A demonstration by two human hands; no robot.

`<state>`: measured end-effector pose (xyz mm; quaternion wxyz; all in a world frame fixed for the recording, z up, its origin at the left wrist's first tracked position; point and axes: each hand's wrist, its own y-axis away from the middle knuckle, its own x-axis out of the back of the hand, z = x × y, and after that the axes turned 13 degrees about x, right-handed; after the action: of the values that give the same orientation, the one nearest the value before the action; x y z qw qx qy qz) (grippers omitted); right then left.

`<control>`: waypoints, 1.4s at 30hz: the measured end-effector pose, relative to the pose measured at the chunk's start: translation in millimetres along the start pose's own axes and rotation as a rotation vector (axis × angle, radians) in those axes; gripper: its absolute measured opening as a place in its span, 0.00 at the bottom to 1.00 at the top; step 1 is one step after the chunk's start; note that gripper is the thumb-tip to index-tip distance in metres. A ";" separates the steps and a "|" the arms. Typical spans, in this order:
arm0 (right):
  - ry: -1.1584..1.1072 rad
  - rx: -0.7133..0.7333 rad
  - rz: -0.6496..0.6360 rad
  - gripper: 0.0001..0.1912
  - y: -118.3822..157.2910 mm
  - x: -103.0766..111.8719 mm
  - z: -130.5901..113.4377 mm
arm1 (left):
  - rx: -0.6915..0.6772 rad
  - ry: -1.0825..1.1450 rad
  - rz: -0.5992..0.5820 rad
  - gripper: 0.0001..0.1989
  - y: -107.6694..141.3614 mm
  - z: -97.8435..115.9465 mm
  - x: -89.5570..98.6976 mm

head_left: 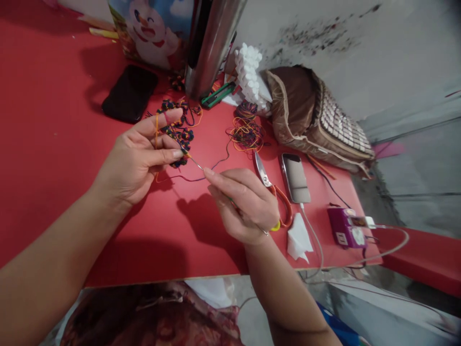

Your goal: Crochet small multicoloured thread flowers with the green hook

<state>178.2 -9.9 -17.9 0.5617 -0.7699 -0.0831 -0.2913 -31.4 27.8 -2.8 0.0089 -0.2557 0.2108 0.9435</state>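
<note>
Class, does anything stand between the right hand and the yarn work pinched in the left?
Nothing visible blocks it: the metal hook in the right hand reaches to the yarn work held by the left hand. A yarn strand curves below the hook in the picture.

Single view from a camera worn on the head, facing forward and down across a red bench [54, 144]. Range is close: left hand [135, 154] and right hand [248, 202] lie near mid-frame, the wearer's clothing [151, 317] at the lower edge, a wall [360, 72] at upper right.
</note>
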 end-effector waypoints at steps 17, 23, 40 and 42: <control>-0.261 -0.342 0.137 0.18 2.7 -3.5 -3.1 | -0.195 -0.154 -0.017 0.26 -9.8 -9.3 11.5; -0.058 -0.064 -0.033 0.22 -0.3 3.7 -4.1 | -0.371 -0.396 0.079 0.29 -3.1 -7.1 9.9; -0.613 -0.809 0.376 0.07 0.9 -4.4 -2.4 | -0.542 -0.689 -0.010 0.31 -7.4 -12.5 20.3; -0.586 -0.769 0.363 0.08 3.5 -4.1 -2.7 | -0.500 -0.594 -0.085 0.35 -11.0 -13.6 22.7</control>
<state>175.5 -12.8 -22.3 0.2326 -0.9721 0.0111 0.0290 -43.3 30.2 -28.8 0.0458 0.0256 -0.0480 0.9975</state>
